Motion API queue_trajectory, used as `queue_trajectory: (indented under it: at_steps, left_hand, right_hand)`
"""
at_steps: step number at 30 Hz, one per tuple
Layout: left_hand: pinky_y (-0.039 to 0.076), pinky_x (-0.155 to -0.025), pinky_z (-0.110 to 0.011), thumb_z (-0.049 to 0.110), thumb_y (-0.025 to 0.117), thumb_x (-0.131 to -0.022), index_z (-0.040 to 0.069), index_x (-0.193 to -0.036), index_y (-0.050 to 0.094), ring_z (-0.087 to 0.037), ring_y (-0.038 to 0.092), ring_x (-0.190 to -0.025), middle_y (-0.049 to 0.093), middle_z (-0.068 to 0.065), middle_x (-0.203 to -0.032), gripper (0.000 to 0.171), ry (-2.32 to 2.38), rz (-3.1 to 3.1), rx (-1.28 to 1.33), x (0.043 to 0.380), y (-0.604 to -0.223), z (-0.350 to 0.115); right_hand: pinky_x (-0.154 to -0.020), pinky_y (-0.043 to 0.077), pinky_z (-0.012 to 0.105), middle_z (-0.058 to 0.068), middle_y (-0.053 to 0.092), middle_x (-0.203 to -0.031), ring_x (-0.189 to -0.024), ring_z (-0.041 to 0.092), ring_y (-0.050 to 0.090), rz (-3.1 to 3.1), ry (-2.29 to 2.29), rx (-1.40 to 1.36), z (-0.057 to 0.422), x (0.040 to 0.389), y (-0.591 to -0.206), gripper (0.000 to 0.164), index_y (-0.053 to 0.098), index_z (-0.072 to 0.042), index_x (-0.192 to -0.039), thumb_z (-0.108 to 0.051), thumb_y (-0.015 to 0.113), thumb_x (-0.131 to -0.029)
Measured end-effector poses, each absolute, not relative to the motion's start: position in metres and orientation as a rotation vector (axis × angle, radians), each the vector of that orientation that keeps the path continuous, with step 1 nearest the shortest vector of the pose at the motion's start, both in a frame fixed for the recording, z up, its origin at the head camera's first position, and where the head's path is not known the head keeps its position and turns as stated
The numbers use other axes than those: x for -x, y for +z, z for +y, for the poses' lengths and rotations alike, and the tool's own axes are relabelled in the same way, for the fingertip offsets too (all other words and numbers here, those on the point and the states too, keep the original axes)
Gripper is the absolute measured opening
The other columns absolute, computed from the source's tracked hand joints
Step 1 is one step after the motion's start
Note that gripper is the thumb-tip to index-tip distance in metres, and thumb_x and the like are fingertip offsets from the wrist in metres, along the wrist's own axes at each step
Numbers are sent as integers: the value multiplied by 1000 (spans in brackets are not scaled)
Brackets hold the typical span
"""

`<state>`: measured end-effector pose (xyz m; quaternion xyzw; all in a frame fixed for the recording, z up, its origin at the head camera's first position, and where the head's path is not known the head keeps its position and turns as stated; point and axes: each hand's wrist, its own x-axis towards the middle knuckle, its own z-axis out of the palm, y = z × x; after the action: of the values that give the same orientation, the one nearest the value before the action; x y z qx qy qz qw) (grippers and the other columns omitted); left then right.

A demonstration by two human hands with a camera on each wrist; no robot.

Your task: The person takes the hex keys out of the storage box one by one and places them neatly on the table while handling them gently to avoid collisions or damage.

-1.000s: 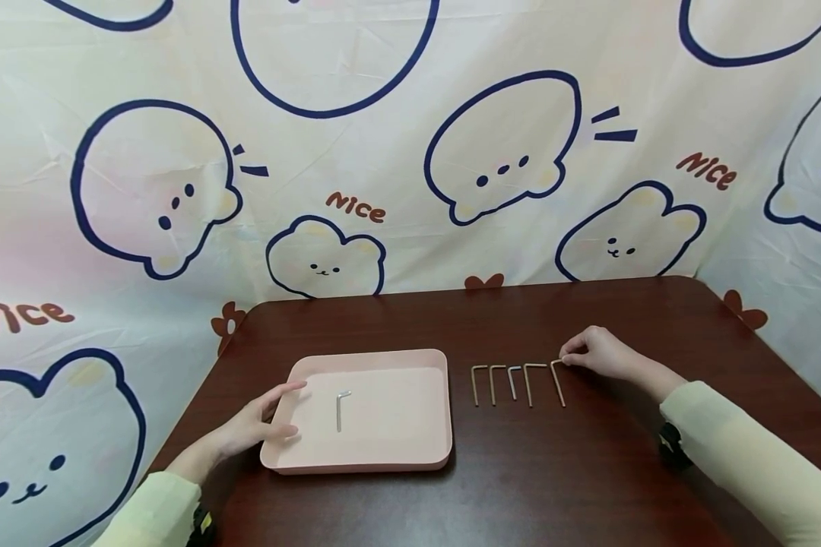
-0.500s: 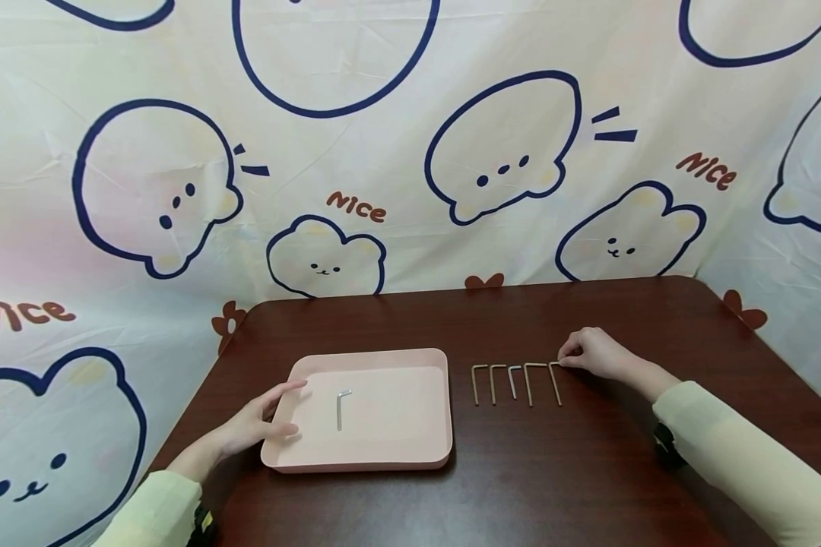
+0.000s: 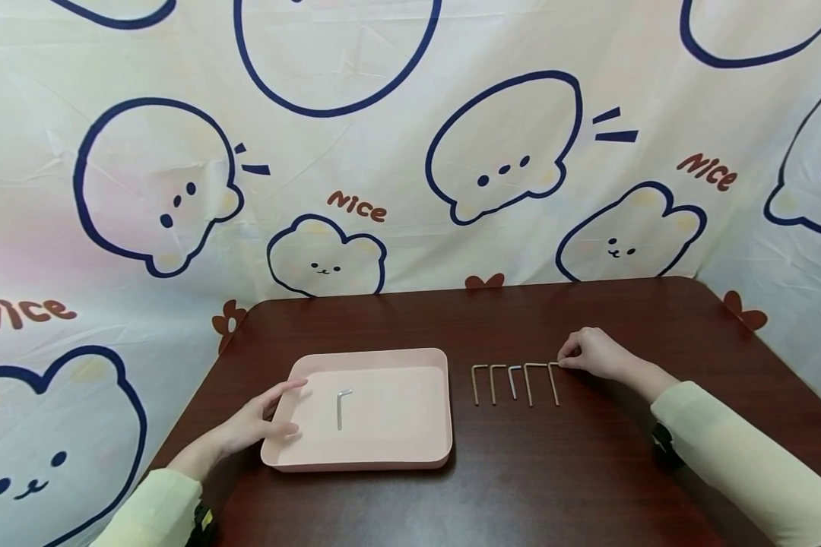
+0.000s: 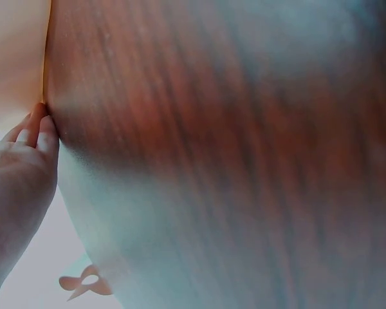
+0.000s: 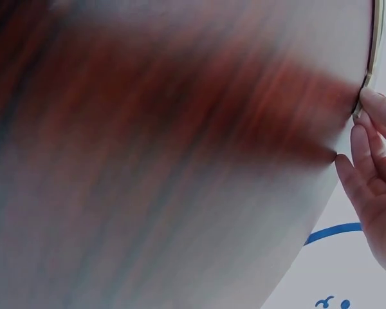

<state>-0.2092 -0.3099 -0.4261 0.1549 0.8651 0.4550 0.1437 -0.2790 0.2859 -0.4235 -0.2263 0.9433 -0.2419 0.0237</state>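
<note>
In the head view my right hand [image 3: 598, 354] pinches the short arm of the rightmost hex key [image 3: 554, 385], whose long arm points toward me. The right wrist view shows thumb and fingers at the bent end of this hex key [image 5: 376, 48]. Several more brass-coloured hex keys and one silvery hex key [image 3: 512, 384] lie to its left in a row. My left hand [image 3: 242, 427] holds the left side of the pale pink tray [image 3: 410, 465], thumb and index finger over its rim, other fingers against the outer wall. A silver hex key [image 3: 339, 412] lies in the tray.
The dark brown wooden table [image 3: 520, 486] carries the tray and the row. Behind and beside it hangs a white cloth [image 3: 397, 152] with cartoon bears. A black band [image 3: 665, 447] shows at the right sleeve cuff.
My right hand has shifted slightly left with the rightmost hex key, bringing it closer to the row and more upright in view. My left hand and the tray have stayed put.
</note>
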Motion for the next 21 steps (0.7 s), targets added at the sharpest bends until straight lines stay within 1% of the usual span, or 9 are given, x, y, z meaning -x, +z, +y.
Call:
queue_trajectory:
  at_steps: [7,10,17,21]
  left_hand:
    - [31,-100,-52,13,77,-83,5,-148,35,-41,34,-131,29,-27,-150,78,1307,2498,-456,209,-426,-310]
    - [31,-100,-53,13,77,-83,6,-148,35,-41,34,-131,28,-28,-150,78,1306,2497,-452,209,-426,-310]
    - [29,-101,-57,13,77,-83,6,-149,35,-42,33,-132,28,-28,-150,78,1306,2491,-434,209,-426,-310]
    - [27,-101,-59,13,77,-83,7,-149,35,-43,32,-133,27,-28,-151,78,1311,2482,-426,210,-427,-310]
  right_hand:
    - [-72,48,37,-4,66,-81,-77,16,56,2895,-774,680,286,278,-420,9,76,-6,-83,-12,72,-87]
    - [-72,48,36,-4,66,-83,-78,16,56,2894,-788,662,286,279,-418,6,76,-7,-85,-12,73,-87]
    - [-63,47,31,-3,66,-85,-76,17,54,2881,-864,668,285,281,-412,5,76,-9,-87,-8,72,-87]
    - [-66,48,32,-4,67,-85,-78,17,55,2880,-874,683,283,282,-407,5,77,-9,-88,-8,72,-87]
